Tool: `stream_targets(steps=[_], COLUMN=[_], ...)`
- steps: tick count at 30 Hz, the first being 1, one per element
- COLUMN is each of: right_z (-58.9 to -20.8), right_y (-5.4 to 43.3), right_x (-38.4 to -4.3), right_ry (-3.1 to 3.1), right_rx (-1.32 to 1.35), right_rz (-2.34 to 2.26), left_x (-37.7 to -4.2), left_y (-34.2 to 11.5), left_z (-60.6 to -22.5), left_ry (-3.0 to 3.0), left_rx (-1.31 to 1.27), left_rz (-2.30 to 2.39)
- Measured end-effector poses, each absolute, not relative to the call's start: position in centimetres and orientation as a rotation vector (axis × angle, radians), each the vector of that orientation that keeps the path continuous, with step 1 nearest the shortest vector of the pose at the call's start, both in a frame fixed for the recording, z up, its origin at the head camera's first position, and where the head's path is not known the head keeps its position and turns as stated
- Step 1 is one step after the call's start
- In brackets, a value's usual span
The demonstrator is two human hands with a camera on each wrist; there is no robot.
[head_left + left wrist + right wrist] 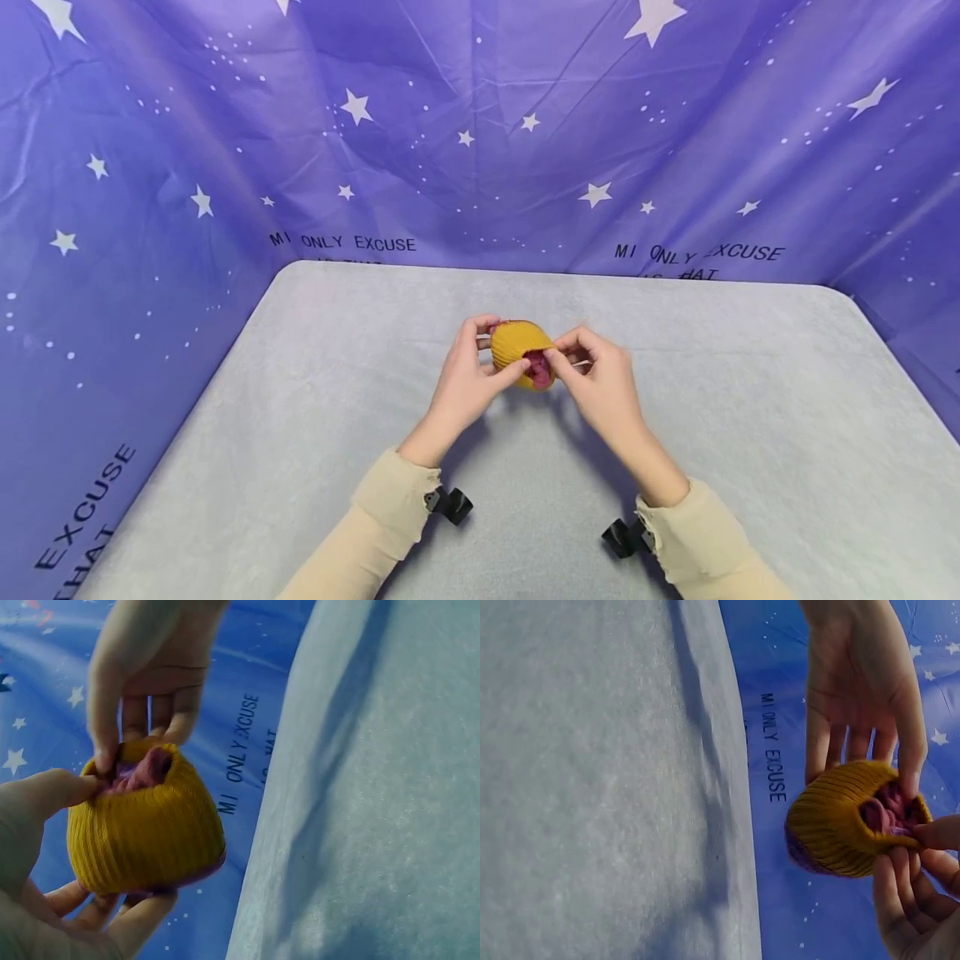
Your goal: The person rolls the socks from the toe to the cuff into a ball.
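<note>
- Held in the air above the middle of the grey table (300, 433), well clear of its surface: a balled-up yellow ribbed sock bundle (517, 343) with a pink-purple inner layer (537, 367) showing at its mouth.
- Left hand (463, 385) cupped round the bundle, thumb laid on the yellow cuff beside the opening, fingers curled under and behind; clamped on it, as the left wrist view confirms with the left thumb (56, 787) on the rim.
- Right hand (600, 379) pinching the edge of the opening, thumb and forefinger together on the knit; in the right wrist view the right fingertips (937, 832) nip the rim just beside the pink fabric.
- Judged soft and very light: ribbed knit, dented under the fingers, no stiffness to lean on.
- Probably stretchy at the cuff, so liable to give rather than tear under a pull; not fragile.
- Not slippery by the look of it; ribs likely to offer good friction to bare skin.
- Best hold, judging from the shape: body cradled in one palm, folded cuff rim pinched with the other, close to the opening.
- Risk of the roll loosening if gripped only by the outer layer.
</note>
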State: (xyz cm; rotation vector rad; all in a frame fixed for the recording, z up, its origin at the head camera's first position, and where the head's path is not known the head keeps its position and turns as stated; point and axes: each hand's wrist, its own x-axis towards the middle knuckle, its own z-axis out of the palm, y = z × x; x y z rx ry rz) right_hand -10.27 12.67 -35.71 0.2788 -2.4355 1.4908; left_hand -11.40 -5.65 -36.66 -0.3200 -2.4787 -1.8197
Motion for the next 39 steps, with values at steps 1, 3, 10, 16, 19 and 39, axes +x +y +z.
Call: stream_targets(steps=[1,3,10,16,19,39], right_z=[-35.6,-35.5,-35.8,-35.8,-35.9,-36.3], right_y=[12.5,12.2,11.7,11.4,11.2,13.6], right_x=[-10.2,-10.0,-9.9,-9.0,-8.6,-10.3], right_ry=[-2.441,-2.456,-2.376,-2.384,-2.397,-2.148], right_rx=[0.280,0.306,0.522,0.666,0.677,0.041], right_rz=[1.469,1.415,1.250,1.470,1.556,2.606], left_x=[-11.4,-11.4,-11.6,-12.6,-13.1,-11.0], left_y=[-5.6,-5.5,-5.4,-5.6,-5.7,-5.8], left_z=[-36.8,-36.8,-36.6,-37.4,-37.6,-35.9], left_ry=[-2.468,-2.455,-2.543,-2.579,-2.569,-2.418], left_rx=[-0.316,-0.319,-0.329,-0.245,-0.222,-0.544], left_rz=[-1.802,-1.764,-1.514,-1.469,-1.438,-1.764])
